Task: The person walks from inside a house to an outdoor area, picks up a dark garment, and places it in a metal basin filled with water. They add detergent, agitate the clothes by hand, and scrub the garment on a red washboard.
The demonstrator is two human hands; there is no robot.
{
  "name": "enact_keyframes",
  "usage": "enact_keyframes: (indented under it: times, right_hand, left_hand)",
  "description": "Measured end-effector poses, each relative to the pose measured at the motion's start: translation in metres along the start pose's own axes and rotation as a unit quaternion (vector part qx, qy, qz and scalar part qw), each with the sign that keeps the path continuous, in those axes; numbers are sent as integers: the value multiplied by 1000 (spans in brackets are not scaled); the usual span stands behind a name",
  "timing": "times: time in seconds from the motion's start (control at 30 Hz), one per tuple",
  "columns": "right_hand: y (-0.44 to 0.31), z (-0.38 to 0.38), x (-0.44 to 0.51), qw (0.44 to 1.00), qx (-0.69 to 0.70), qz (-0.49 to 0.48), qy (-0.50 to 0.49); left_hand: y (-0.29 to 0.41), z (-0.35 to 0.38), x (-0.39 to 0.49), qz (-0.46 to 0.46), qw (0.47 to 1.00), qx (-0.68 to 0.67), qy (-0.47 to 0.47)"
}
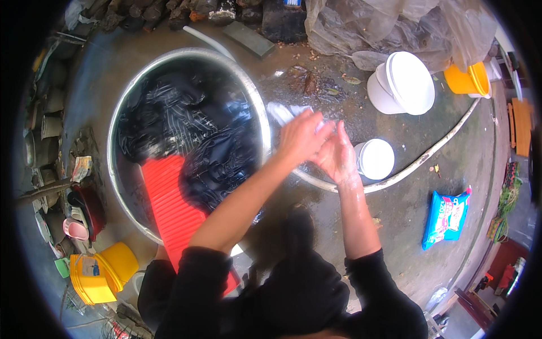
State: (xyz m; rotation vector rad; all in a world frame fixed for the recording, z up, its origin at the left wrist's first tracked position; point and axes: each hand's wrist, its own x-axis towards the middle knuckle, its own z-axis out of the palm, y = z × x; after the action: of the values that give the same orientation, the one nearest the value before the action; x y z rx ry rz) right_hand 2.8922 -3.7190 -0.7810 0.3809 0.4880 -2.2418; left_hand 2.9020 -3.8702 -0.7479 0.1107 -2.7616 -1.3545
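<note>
My left hand and my right hand meet right of a large round metal basin. The right hand is wet, its palm turned up and its thumb raised. The left hand's fingers lie over it, hiding whatever may be between them. A blurred white thing shows just behind the left hand; I cannot tell if it is touched. Dark wet clothes, some striped, lie in water in the basin. A red plastic washboard leans from the basin toward my lap, partly behind my left forearm.
A large white lidded bucket and a smaller white tub stand right of my hands. A pale hose curves over the wet concrete. A blue packet lies at right, yellow containers at lower left, and plastic sheeting at the top.
</note>
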Motion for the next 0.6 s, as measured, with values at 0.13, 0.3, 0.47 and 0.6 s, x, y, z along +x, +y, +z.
enact_keyframes:
  times: [0.13, 0.3, 0.47, 0.6]
  right_hand:
    - [-2, 6, -1, 973, -164, -124, 103]
    - [-8, 27, -12, 972, -145, -173, 68]
    - [-11, 48, -26, 955, -221, -192, 53]
    - [-11, 41, -32, 955, -190, -202, 109]
  left_hand:
    - [-4, 9, -26, -118, 894, -432, -28]
    - [-16, 12, -31, -282, 802, -507, 142]
    - [-25, 6, -24, -312, 675, -668, -37]
    - [-30, -6, -22, -225, 737, -637, -24]
